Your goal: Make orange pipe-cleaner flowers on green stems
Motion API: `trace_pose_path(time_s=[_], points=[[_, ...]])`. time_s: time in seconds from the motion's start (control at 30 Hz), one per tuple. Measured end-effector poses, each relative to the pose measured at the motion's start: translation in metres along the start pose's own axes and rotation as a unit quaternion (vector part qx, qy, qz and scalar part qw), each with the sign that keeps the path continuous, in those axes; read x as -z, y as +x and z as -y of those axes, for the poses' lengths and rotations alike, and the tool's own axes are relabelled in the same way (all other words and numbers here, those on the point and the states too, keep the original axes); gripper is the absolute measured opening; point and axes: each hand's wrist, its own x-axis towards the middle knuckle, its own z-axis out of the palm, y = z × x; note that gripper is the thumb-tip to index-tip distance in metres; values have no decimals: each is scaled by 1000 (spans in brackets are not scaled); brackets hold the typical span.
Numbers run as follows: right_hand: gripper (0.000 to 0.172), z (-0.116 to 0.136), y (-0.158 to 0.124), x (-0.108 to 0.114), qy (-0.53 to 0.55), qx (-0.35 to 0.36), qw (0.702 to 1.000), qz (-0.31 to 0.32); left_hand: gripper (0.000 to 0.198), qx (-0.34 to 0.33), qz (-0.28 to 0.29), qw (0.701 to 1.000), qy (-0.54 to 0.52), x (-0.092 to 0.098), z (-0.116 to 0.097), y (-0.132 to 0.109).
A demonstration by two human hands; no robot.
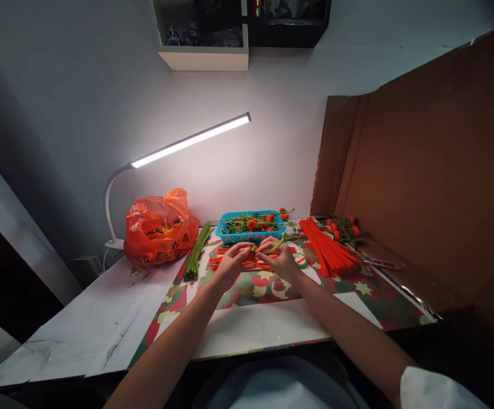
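Over the middle of the table, my left hand (233,264) and my right hand (279,262) meet with fingertips pinched together. Between them is a green fuzzy pipe cleaner (278,246), one end curving up past my right fingers. The part at the fingertips is too small to make out fully. Several loose orange-red pipe cleaners (216,262) lie under and beside my hands. A roll of green tape (301,261) rests just right of my right hand. Behind both hands stands a blue basket (221,232) holding orange pompom flowers on green stems.
A bundle of green pipe cleaners (196,254) lies left; a thick orange-red bundle (327,250) fans out right, near scissors (378,263) and more pompom flowers (344,228). An orange plastic bag (157,250) stands under a lit lamp (191,140). Cardboard (426,159) walls the right side.
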Motion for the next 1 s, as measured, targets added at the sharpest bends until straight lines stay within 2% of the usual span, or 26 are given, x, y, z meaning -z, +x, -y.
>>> trace_pose_path(time_s=[0.13,0.23,0.47,0.53,0.6,0.73,0.83,1.0], points=[[17,0,0,2,20,3,999,44,26,6,-19,999,-35,1,2,2],[18,-1,0,3,39,-1,998,53,26,5,-24,999,-42,1,2,2],[32,-1,1,4,17,-49,992,115,30,10,-8,1000,-1,0,4,0],[34,-1,1,4,11,-60,991,115,30,12,-11,1000,8,-1,5,0],[33,0,0,2,12,-68,994,90,31,11,-20,1000,8,-1,4,0],[25,3,-5,-8,6,-86,996,-20,31,-2,-63,998,-6,-3,4,2],[25,4,-10,-16,11,-94,991,-90,31,-6,-92,996,-5,-5,4,1],[19,5,-13,-22,-18,-81,987,-140,31,-3,-84,996,2,-4,8,1]])
